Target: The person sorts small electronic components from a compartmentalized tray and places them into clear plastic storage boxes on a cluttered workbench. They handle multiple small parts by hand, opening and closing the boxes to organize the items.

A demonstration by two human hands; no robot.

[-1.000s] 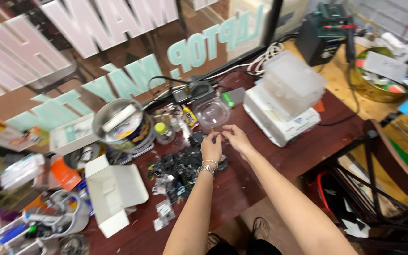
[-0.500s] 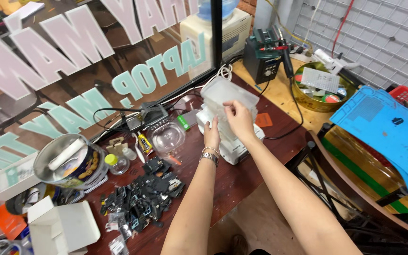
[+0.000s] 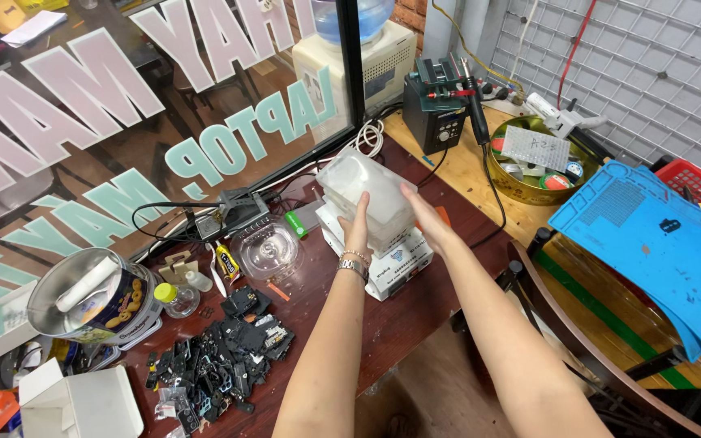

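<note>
1. Translucent plastic box (image 3: 367,191) is sitting atop white boxes (image 3: 383,255) on the table (image 3: 415,312).
2. Left hand (image 3: 357,227) and right hand (image 3: 423,219), fingers extended, are pressing its sides.
3. Round tin (image 3: 91,296) is holding a white roll.

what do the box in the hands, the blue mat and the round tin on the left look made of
Box: looks like frosted, translucent plastic; light glows through its milky walls. The left hand and right hand hold its sides.
Blue mat: probably matte silicone or rubber; it has moulded squares and shows no glare.
Round tin: looks like metal; the inside is shiny silver and the outside bears a printed picture.
</note>
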